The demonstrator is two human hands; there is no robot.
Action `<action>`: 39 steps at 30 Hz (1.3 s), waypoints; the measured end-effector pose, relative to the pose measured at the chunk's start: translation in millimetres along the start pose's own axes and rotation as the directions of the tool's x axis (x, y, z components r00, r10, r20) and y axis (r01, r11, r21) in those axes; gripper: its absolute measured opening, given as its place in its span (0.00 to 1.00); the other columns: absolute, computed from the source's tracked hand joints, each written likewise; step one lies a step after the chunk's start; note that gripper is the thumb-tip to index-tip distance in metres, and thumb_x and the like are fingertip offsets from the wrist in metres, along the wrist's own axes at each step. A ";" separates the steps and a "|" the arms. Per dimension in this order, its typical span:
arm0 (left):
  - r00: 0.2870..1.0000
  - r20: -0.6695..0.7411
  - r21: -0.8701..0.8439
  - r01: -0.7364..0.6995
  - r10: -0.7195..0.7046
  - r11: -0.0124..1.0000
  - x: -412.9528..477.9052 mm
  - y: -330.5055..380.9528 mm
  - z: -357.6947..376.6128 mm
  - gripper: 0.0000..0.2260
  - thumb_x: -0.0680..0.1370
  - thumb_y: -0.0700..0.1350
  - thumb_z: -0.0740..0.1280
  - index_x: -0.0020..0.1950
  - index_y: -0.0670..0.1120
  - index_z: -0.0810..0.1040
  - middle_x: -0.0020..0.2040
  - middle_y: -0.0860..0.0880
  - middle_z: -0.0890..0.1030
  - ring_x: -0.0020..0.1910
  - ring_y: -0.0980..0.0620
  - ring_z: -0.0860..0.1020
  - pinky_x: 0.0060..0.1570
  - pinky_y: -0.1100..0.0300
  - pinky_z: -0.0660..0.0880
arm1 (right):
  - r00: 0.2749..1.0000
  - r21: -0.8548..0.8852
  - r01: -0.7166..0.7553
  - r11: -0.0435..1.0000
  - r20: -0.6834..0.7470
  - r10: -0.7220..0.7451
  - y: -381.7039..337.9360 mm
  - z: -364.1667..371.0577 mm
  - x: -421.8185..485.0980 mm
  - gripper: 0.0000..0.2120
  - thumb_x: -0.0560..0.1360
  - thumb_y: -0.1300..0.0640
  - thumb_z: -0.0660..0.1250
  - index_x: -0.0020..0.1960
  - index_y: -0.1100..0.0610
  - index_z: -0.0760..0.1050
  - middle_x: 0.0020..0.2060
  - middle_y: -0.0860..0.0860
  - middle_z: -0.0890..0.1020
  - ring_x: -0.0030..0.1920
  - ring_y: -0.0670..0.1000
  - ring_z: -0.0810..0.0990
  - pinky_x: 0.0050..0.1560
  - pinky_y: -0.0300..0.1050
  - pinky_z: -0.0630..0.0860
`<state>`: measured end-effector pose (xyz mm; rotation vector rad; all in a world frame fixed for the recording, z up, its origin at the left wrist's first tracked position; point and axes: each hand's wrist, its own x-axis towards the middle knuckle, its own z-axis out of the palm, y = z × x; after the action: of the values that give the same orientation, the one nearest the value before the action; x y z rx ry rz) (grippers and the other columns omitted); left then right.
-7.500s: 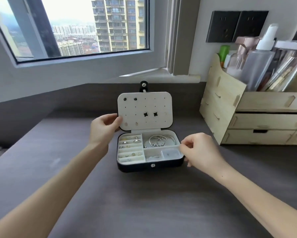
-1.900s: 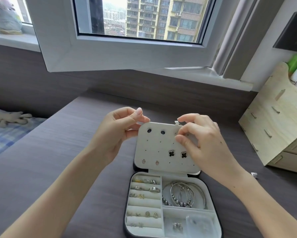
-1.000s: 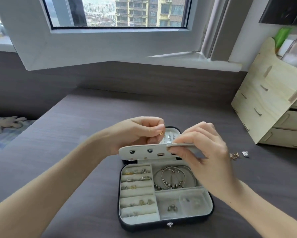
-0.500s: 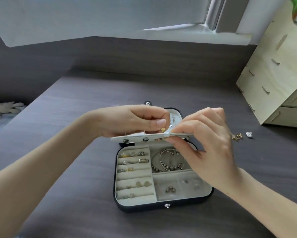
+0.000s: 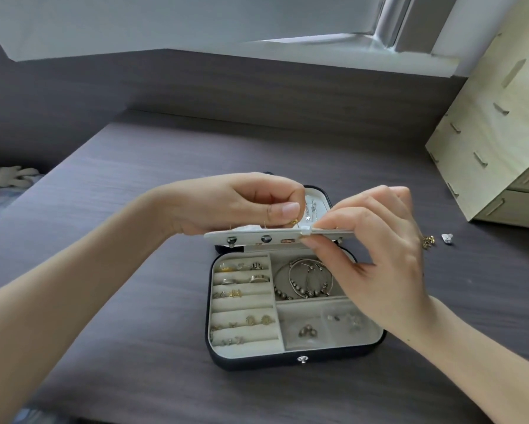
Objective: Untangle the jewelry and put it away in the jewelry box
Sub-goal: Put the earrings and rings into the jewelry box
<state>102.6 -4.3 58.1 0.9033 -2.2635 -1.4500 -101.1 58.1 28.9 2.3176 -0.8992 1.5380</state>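
I see both hands raised close together over the open jewelry box (image 5: 300,364), which sits on the grey desk (image 5: 134,185) with its front clasp toward me. The left hand (image 5: 242,206) has all fingers curled in, and its thumb and first finger pinch a small gold earring (image 5: 294,222) just on top of the earring panel (image 5: 257,237). The right hand (image 5: 379,258) pinches the near edge of this panel between thumb and fingers, with the other fingers bent above it. The panel is held almost flat, seen edge-on. Its long axis runs left to right, and its studded face points down to the tray. Behind it the lid (image 5: 320,195) lies open, away from me. In the tray, the bangles (image 5: 303,281) lie in the back right compartment and the rings (image 5: 242,278) in the left rolls. Two small loose pieces (image 5: 429,240) rest on the desk to the right, near the wooden organiser (image 5: 496,133).
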 end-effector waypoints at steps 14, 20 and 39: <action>0.982 0.150 0.052 -0.126 0.117 0.991 4.9 28.9 -2.0 0.11 0.79 0.45 0.57 0.38 0.44 0.69 0.35 0.52 0.65 0.34 0.55 0.63 0.38 0.67 0.64 | 1.000 -0.003 0.012 1.000 0.001 -0.012 -1.4 -0.6 0.8 0.06 0.75 0.53 0.70 0.45 0.53 0.73 0.37 0.47 0.81 0.41 0.47 0.76 0.44 0.50 0.68; 0.981 0.167 0.088 -0.111 0.096 0.990 3.8 30.2 -1.0 0.12 0.79 0.45 0.57 0.38 0.41 0.69 0.34 0.54 0.65 0.33 0.57 0.63 0.36 0.69 0.64 | 1.000 -0.007 0.014 1.000 -0.001 -0.014 -1.0 -0.6 1.0 0.06 0.75 0.53 0.69 0.45 0.53 0.73 0.38 0.47 0.81 0.41 0.48 0.76 0.44 0.51 0.68; 0.992 0.100 0.302 0.046 -0.079 0.952 2.3 48.2 -5.7 0.11 0.78 0.49 0.62 0.37 0.51 0.74 0.32 0.57 0.70 0.31 0.58 0.67 0.34 0.63 0.66 | 0.999 -0.054 0.028 0.998 -0.032 -0.030 -0.5 2.8 1.9 0.06 0.74 0.53 0.70 0.44 0.54 0.75 0.37 0.47 0.81 0.40 0.48 0.77 0.45 0.51 0.67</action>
<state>87.6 4.3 103.5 1.0113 -2.6094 -1.2271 -98.2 56.5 29.5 2.2518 -0.8835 1.5173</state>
